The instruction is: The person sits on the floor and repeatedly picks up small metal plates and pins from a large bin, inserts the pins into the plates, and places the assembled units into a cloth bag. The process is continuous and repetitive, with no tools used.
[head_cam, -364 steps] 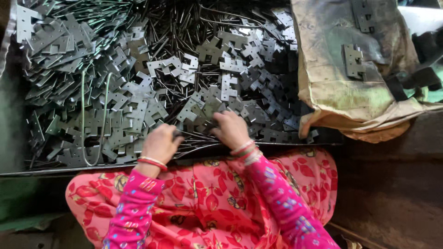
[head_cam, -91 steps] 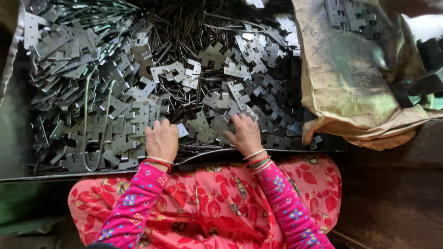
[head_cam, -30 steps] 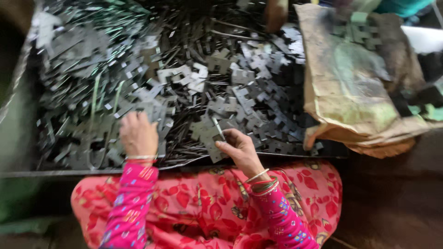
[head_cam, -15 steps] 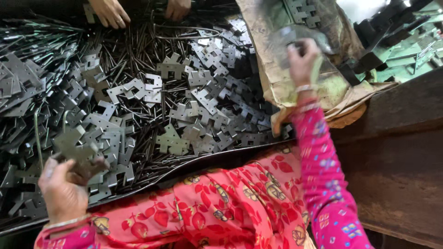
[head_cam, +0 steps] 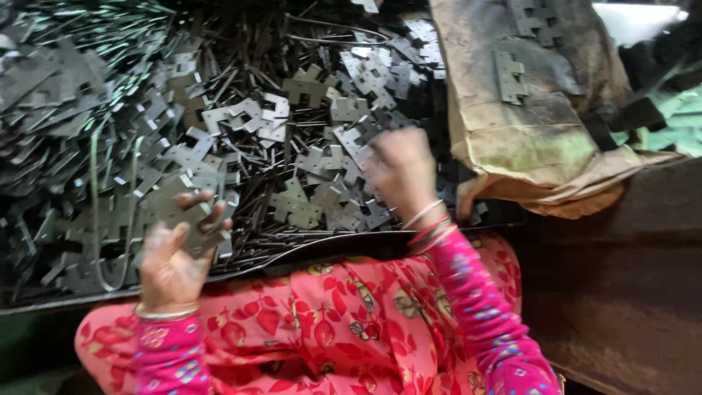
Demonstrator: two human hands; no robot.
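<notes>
My left hand (head_cam: pixel 174 257) holds a flat grey metal hinge plate (head_cam: pixel 179 212) at the near edge of the pile, fingers curled over it. My right hand (head_cam: pixel 401 172) is blurred and hovers over the right part of the heap of grey metal hinge plates (head_cam: pixel 307 157), back of the hand towards me; I cannot tell whether anything is in it. Thin dark metal pins (head_cam: pixel 241 80) lie mixed among the plates. Both arms wear pink patterned sleeves with bangles at the wrists.
A dirty tan sack (head_cam: pixel 526 117) with a hinge plate (head_cam: pixel 510 75) on it lies at the right. A dark tray rim (head_cam: pixel 307 249) runs along the pile's near edge. My lap in red floral cloth (head_cam: pixel 322 322) is below. Dark wood (head_cam: pixel 621 285) is at the right.
My right hand has come back from the sack to the right part of the pile. My left hand keeps hold of a plate at the near edge.
</notes>
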